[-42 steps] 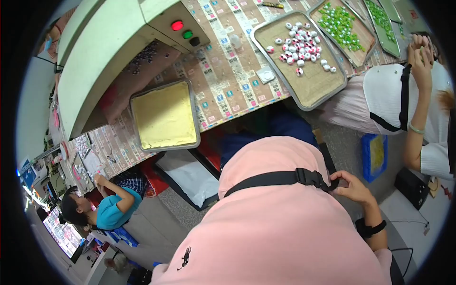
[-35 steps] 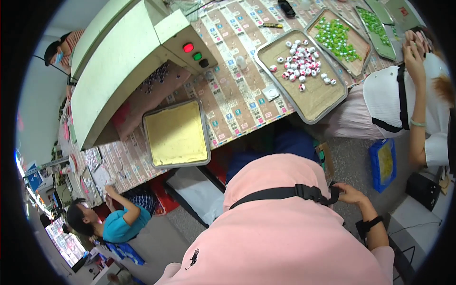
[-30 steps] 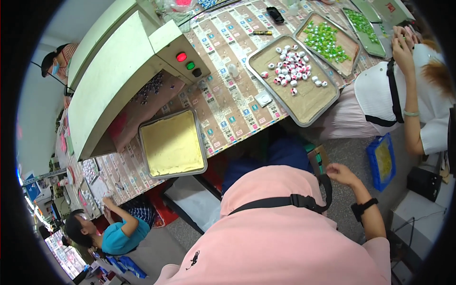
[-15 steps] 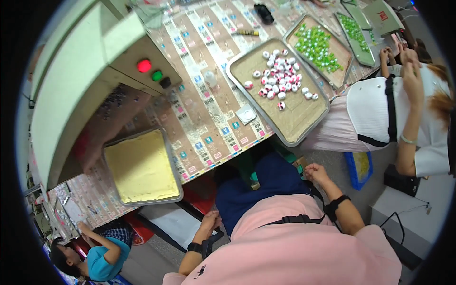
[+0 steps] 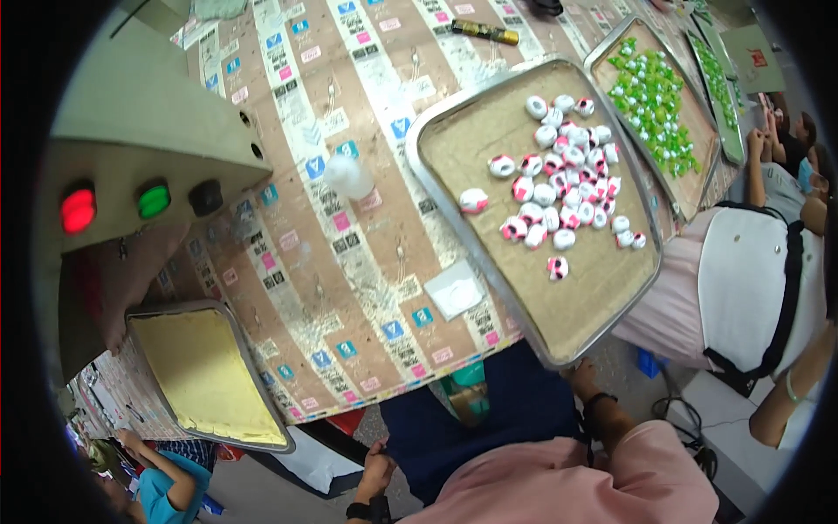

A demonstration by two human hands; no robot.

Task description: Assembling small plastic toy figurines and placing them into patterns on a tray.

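Observation:
My left hand [image 5: 377, 469] hangs beside my dark blue trousers [image 5: 436, 437], below the table edge. Its fingers are curled in, and no object shows in them. On the other side of my lap is my right hand [image 5: 584, 379], close under the near corner of a large metal tray [image 5: 559, 336]. Its fingers are partly hidden there, so their state is unclear. The tray is lined with brown and bears a heap of small white, pink and black rounded pieces [image 5: 572, 179]. Neither hand touches these pieces.
A machine housing [image 5: 166, 113] with red and green lights stands at left. Near it, a tray with a yellow lining [image 5: 196, 371] juts past the table edge. A white square [image 5: 455, 290] and translucent bottle [image 5: 347, 177] stand mid-table. Green pieces fill another tray [image 5: 690, 192]. Co-workers sit on both sides.
My view has moved closer to the table, so the trays and lights look larger. My hands stay low at my sides; the right one now shows close to the tray's corner.

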